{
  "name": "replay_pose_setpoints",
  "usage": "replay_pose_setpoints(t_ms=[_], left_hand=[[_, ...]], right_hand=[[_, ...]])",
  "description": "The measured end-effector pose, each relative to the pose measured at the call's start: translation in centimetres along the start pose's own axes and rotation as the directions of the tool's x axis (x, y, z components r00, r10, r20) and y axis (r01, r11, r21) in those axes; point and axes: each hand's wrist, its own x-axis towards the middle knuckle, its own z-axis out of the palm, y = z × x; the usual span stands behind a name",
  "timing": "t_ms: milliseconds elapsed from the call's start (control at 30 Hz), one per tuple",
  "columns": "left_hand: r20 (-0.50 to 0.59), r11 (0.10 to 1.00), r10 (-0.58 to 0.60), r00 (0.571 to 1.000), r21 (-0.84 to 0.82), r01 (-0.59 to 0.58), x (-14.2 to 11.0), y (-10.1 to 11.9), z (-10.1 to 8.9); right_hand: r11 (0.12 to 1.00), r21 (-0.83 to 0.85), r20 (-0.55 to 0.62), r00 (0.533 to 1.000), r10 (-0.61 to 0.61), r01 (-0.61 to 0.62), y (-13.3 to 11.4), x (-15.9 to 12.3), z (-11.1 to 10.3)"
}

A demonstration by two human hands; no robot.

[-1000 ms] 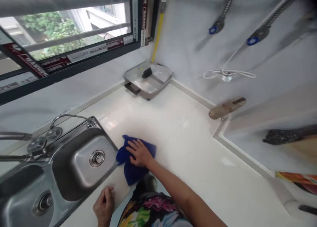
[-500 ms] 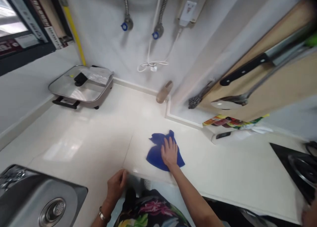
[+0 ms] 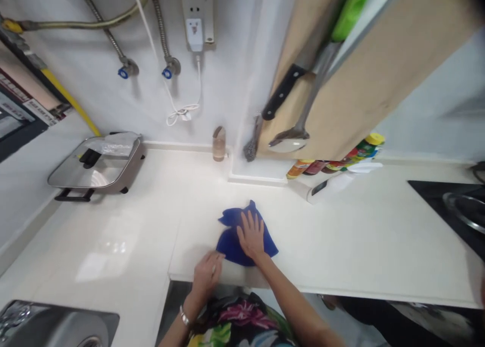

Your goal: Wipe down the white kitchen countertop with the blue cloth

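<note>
Blue cloth [image 3: 232, 247] has moved from sink [image 3: 112, 323] toward coloured bottles [image 3: 334, 166].

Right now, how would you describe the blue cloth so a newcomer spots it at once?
Find the white countertop. Near its front edge, between the lidded pan on the left and the black cooktop on the right, lies a cloth. Unlike both, it is flat, deep-blue fabric.

One blue cloth [image 3: 234, 247], two blue knobs [image 3: 166, 73] and the wearer's two hands [image 3: 252, 237] show

Right hand [image 3: 252, 236] flat, left hand [image 3: 207, 272] loosely curled
</note>
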Motion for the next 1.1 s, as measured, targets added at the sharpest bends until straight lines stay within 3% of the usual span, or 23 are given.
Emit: replay_pose_setpoints(t_ms=[100, 233, 433, 567, 667, 733, 833, 967, 1100], left_hand=[[0.001, 0.989, 0.122, 0.992, 0.087, -0.122, 3.2, 1.6, 2.9], [0.013, 0.958, 0.145, 0.989, 0.247, -0.143, 4.8, 1.6, 5.8], [0.002, 0.907, 0.155, 0.988, 0.397, -0.143, 1.9, 2.3, 7.2], [0.002, 0.862, 0.138, 0.99, 0.492, -0.122, 0.0, 4.3, 7.7], [-0.036, 0.863, 0.076, 0.996, 0.503, -0.048, 0.4, 5.7, 7.6], [-0.052, 0.876, 0.055, 0.997, 0.482, -0.023, 1.7, 6.5, 7.4], [0.01, 0.889, 0.115, 0.993, 0.446, -0.108, 5.1, 7.6, 8.3], [0.18, 0.851, 0.208, 0.961, 0.451, -0.269, 10.5, 8.6, 11.9], [0.28, 0.767, 0.175, 0.944, 0.562, -0.309, 14.3, 9.0, 16.2]], right_hand=[[0.99, 0.135, -0.047, 0.998, -0.046, 0.052, 1.6, 0.0, -0.9], [0.969, 0.192, -0.064, 0.987, -0.149, 0.159, 5.5, -0.9, -2.5], [0.982, 0.099, -0.119, 0.982, -0.149, 0.161, 11.8, -3.0, -4.0], [0.975, 0.167, -0.161, 0.98, -0.117, 0.144, 12.7, -2.8, -4.5], [0.954, 0.252, -0.222, 0.97, -0.104, 0.16, 12.9, -2.5, -5.5], [0.944, 0.28, -0.267, 0.959, -0.097, 0.174, 13.9, -2.7, -6.3], [0.951, 0.256, -0.293, 0.952, -0.092, 0.171, 16.9, -4.0, -7.7], [0.989, 0.144, -0.295, 0.955, 0.0, 0.045, 22.2, -7.7, -9.3], [0.987, 0.027, -0.321, 0.933, 0.16, -0.16, 25.6, -12.2, -10.1]])
